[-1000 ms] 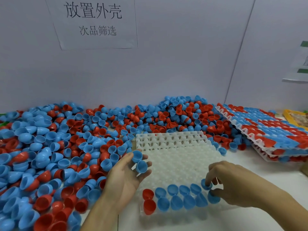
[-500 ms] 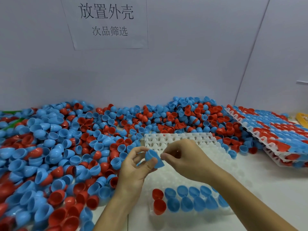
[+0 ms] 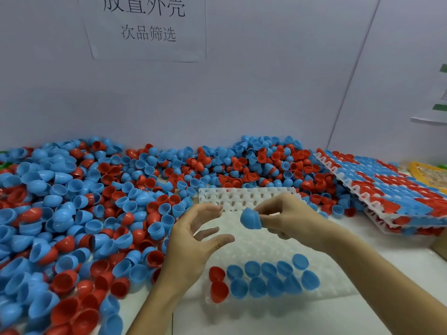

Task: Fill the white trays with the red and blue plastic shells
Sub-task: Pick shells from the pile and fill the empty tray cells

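Right hand (image 3: 287, 218): fingers curled, pinching a blue shell (image 3: 250, 219) at their tips, dome facing left.
Left hand (image 3: 193, 240): palm up, fingers loosely spread, holding nothing; its fingertips are just left of the shell, not touching it.
Tray (image 3: 244, 197): white, lying below both hands' fingers; far rows bare.
Placed shells (image 3: 266, 279): two red and about ten blue in the near rows, below the right fingers.
Pile (image 3: 79, 213): loose red and blue shells left of the left fingers and beyond the tray.
Full trays (image 3: 387, 189): stacked, right of the right hand.
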The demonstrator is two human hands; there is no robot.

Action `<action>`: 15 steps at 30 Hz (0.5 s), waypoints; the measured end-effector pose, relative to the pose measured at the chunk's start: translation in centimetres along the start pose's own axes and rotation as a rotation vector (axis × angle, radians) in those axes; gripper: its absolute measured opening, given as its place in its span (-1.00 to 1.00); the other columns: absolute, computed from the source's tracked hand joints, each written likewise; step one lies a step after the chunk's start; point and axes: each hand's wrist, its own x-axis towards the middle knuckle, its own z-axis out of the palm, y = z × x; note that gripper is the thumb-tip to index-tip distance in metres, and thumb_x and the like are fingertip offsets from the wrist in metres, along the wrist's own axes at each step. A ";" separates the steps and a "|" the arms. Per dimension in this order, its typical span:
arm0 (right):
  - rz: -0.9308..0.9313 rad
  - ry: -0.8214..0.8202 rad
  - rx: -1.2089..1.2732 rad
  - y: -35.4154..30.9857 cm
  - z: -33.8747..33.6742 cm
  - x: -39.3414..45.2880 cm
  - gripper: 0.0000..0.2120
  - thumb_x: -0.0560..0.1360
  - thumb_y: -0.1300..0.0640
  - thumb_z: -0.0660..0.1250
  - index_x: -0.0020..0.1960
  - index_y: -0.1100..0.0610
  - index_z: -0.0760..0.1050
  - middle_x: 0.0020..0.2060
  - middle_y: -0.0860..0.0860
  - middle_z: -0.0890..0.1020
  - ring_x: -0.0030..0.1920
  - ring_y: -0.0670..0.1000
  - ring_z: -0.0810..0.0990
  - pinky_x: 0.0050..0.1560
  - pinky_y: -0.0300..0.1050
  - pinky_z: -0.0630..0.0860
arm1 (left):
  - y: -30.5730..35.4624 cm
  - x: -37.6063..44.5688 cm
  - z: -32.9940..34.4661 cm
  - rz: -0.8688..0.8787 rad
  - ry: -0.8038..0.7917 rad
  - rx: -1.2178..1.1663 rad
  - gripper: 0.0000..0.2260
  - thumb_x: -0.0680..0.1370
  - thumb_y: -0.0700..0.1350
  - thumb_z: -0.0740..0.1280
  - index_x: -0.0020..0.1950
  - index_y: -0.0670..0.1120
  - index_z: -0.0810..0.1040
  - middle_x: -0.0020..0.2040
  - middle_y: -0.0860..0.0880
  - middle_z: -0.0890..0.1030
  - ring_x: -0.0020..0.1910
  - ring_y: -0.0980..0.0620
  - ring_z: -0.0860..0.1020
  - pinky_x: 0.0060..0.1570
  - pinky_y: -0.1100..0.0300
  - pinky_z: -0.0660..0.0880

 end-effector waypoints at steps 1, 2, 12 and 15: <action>0.003 -0.006 0.072 0.7 -1.0 -0.6 -0.89 0.53 0.11 0.43 -0.08 0.10 0.72 -0.46 0.00 0.43 -0.47 -0.11 0.29 -0.46 -0.26 0.26 | 0.0 0.0 0.0 -0.009 0.000 -0.003 -0.58 0.26 -0.05 0.58 0.08 -0.01 0.63 0.08 0.10 0.70 0.15 0.12 0.64 0.04 0.24 0.61; 0.004 -0.002 0.128 1.3 -1.8 -1.2 -0.88 0.52 0.12 0.42 -0.09 0.12 0.73 -0.44 0.03 0.40 -0.45 -0.09 0.25 -0.45 -0.24 0.22 | 0.1 0.0 0.0 -0.021 -0.003 0.007 -0.63 0.28 -0.05 0.57 0.06 -0.03 0.64 0.04 0.08 0.71 0.10 0.10 0.66 0.00 0.26 0.61; -0.128 0.054 -0.001 1.2 0.8 -1.5 -0.90 0.51 0.12 0.45 -0.14 -0.01 0.74 -0.33 -0.08 0.69 -0.43 -0.20 0.48 -0.41 -0.42 0.36 | 0.5 -1.0 2.0 0.004 -0.148 0.109 -0.54 0.31 -0.16 0.64 0.07 0.27 0.67 -0.02 0.10 0.68 -0.15 -0.05 0.68 -0.11 0.12 0.66; -0.161 0.075 0.020 0.6 2.1 -0.9 -0.87 0.51 0.16 0.43 -0.15 0.02 0.74 -0.37 -0.07 0.67 -0.45 -0.19 0.45 -0.38 -0.37 0.39 | 0.2 -0.7 1.7 0.144 -0.049 0.224 -0.70 0.36 -0.20 0.59 -0.01 0.12 0.71 -0.08 0.11 0.67 -0.14 -0.07 0.67 -0.11 -0.01 0.65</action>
